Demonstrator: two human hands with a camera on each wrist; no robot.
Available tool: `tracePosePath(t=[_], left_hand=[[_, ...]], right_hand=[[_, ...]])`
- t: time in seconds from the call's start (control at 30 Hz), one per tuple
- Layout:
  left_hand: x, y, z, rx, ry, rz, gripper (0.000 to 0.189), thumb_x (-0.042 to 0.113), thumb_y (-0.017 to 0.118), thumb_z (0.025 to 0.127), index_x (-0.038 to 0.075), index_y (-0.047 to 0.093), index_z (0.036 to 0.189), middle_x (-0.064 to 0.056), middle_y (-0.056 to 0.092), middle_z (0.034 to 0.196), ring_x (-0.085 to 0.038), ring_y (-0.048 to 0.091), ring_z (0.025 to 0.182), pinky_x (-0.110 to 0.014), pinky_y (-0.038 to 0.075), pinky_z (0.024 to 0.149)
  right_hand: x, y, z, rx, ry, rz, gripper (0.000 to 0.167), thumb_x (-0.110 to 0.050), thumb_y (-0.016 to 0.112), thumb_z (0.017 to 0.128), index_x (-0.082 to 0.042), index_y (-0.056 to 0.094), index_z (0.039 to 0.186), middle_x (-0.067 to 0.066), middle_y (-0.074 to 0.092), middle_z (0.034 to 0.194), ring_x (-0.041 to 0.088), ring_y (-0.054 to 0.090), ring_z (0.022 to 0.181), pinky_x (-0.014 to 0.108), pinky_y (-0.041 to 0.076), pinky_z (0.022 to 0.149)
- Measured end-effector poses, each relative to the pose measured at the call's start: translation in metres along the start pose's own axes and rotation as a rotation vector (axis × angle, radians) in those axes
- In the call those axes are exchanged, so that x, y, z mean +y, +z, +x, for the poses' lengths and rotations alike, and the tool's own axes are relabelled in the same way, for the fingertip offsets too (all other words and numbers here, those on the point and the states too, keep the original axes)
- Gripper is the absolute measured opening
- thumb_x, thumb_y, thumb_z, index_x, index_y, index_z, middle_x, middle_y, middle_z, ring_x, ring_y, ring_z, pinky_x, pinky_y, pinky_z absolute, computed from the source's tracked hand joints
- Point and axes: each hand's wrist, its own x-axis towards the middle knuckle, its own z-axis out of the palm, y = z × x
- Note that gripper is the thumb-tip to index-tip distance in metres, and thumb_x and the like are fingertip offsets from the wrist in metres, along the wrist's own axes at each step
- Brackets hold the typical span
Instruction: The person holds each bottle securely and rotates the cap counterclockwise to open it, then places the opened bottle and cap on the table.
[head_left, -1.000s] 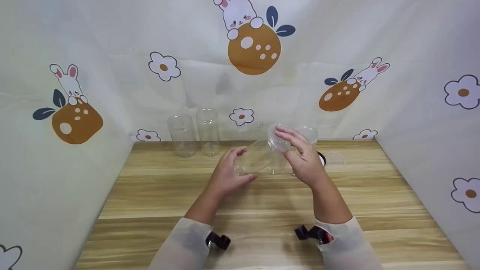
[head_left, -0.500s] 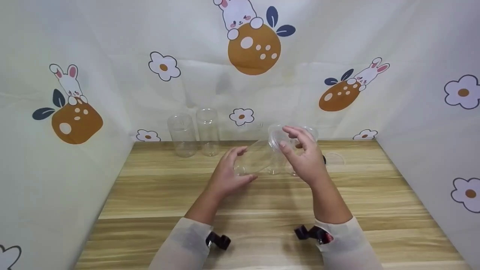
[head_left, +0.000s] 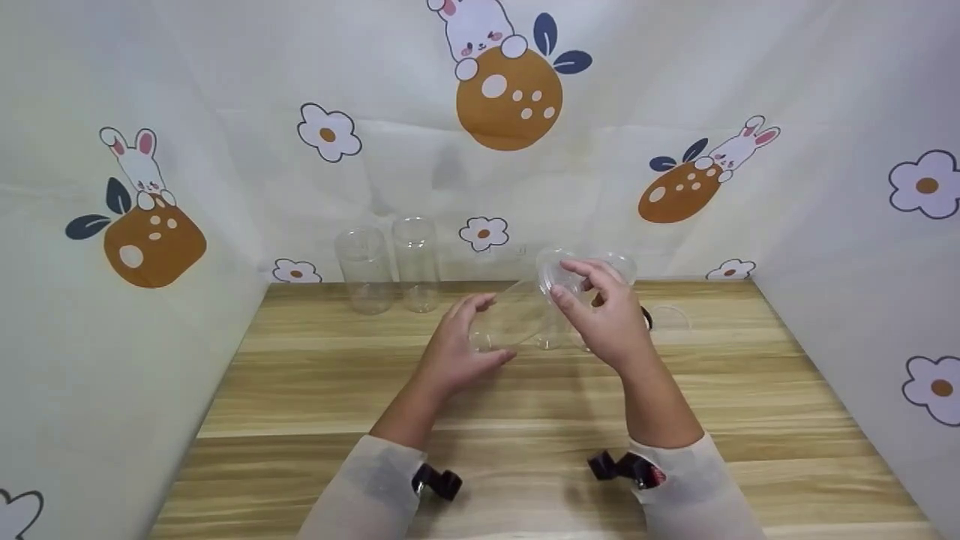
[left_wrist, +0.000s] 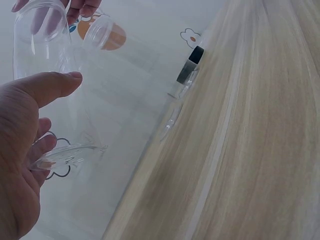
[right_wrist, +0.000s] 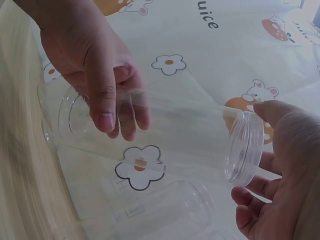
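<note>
A clear cylindrical jar (head_left: pixel 510 315) is held tilted above the table, its lidded end up and to the right. My left hand (head_left: pixel 454 341) grips its lower body, with the thumb on the near side. On the raised end sits a clear lid (right_wrist: pixel 247 147), which my right hand (head_left: pixel 611 319) holds at the rim between thumb and fingers. The right wrist view shows the jar lengthwise between both hands, with nothing visible inside it. Part of the lid is behind my right fingers in the head view.
Two clear jars, one wide (head_left: pixel 364 274) and one narrow (head_left: pixel 417 270), stand at the back left. More clear jars (head_left: pixel 615 262) stand behind my right hand, partly hidden. A black-rimmed lid (head_left: pixel 648 319) and a clear disc (head_left: pixel 673 318) are beside them. Patterned cloth walls (head_left: pixel 405 172) enclose the wooden table (head_left: pixel 525 420).
My right fingers lay across the lid, then loosened and drew back to the right; now thumb and fingers are closer around its rim. My left hand and the jar have hardly moved.
</note>
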Motion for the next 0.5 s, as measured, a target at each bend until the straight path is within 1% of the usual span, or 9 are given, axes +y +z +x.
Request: tracePosePath(t=[0.13, 0.23, 0.37, 0.5], left_hand=[[0.0, -0.0004, 0.0002, 0.002, -0.007, 0.003, 0.09, 0.03, 0.1, 0.071, 0.013, 0.058, 0.148, -0.005, 0.065, 0.145, -0.024, 0.059, 0.138, -0.047, 0.045, 0.123], [-0.0005, -0.0006, 0.0004, 0.004, -0.005, 0.005, 0.091, 0.032, 0.1, 0.071, 0.011, 0.058, 0.148, -0.007, 0.065, 0.145, -0.025, 0.059, 0.138, -0.048, 0.045, 0.124], [-0.0005, -0.0007, 0.0007, 0.003, -0.002, 0.004, 0.091, 0.032, 0.1, 0.071, 0.01, 0.058, 0.149, -0.007, 0.065, 0.145, -0.025, 0.059, 0.138, -0.048, 0.045, 0.123], [0.0001, -0.0009, 0.0007, 0.002, 0.0, 0.007, 0.091, 0.032, 0.1, 0.071, 0.01, 0.058, 0.149, -0.006, 0.065, 0.145, -0.025, 0.059, 0.138, -0.047, 0.045, 0.124]], right_hand=[[0.0001, 0.0001, -0.0007, -0.022, -0.057, 0.044, 0.039, -0.028, 0.074, 0.099, -0.022, 0.072, 0.138, -0.004, 0.065, 0.149, 0.021, 0.057, 0.128, 0.041, 0.049, 0.097], [-0.0002, 0.0001, -0.001, -0.035, -0.091, 0.078, 0.04, -0.019, 0.071, 0.098, -0.022, 0.072, 0.138, -0.007, 0.063, 0.152, 0.019, 0.055, 0.138, 0.045, 0.049, 0.102], [-0.0003, -0.0002, -0.0014, -0.046, -0.114, 0.108, 0.045, -0.01, 0.067, 0.096, -0.022, 0.072, 0.139, -0.007, 0.063, 0.153, 0.016, 0.053, 0.142, 0.044, 0.046, 0.106], [-0.0002, -0.0002, -0.002, -0.05, -0.134, 0.124, 0.045, -0.006, 0.065, 0.096, -0.021, 0.073, 0.138, -0.007, 0.063, 0.152, 0.016, 0.053, 0.144, 0.044, 0.046, 0.107]])
